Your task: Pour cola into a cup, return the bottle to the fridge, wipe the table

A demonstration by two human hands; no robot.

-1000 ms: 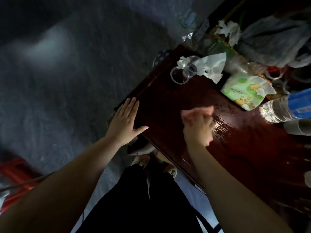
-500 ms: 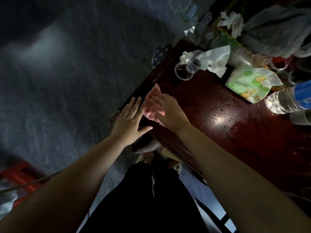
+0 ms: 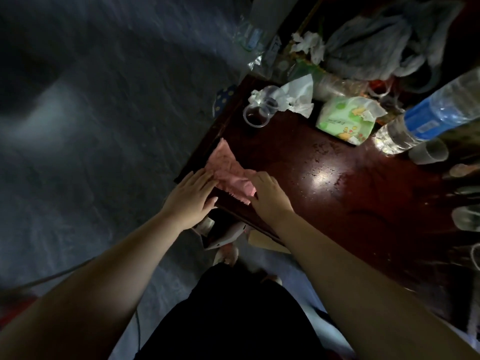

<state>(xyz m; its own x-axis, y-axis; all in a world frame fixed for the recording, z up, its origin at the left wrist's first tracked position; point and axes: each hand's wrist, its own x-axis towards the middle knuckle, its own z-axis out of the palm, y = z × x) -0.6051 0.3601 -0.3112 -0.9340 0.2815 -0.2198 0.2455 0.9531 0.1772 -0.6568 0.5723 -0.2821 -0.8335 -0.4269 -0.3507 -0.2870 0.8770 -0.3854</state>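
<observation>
The fringed fabric cloth (image 3: 231, 175) is coloured pink. The glossy wooden table (image 3: 337, 216) is finished dark red-brown. The soft tissue pack (image 3: 342, 120) is printed green and white with yellow cartoon figures. The clear plastic bottle (image 3: 428, 118) is labelled blue.

Overall light: we see a dim, underexposed scene, and the far corners sink into near black.
Glare: one hard white patch shines on the glossy dark red wooden table (image 3: 285, 157), with a speckled sheen around it.
Brightest things: the crumpled pink cloth (image 3: 231, 175) and the pale green tissue pack (image 3: 345, 120) stand out clearly.
Blur: the grey floor (image 3: 104, 193) is smeared into soft streaks, with a hazy pale patch at left.
Edge distortion: the clear plastic water bottle with a blue label (image 3: 428, 118) stretches and leans towards the right edge.
Shadow: the black clothing (image 3: 233, 313) shows no detail.
</observation>
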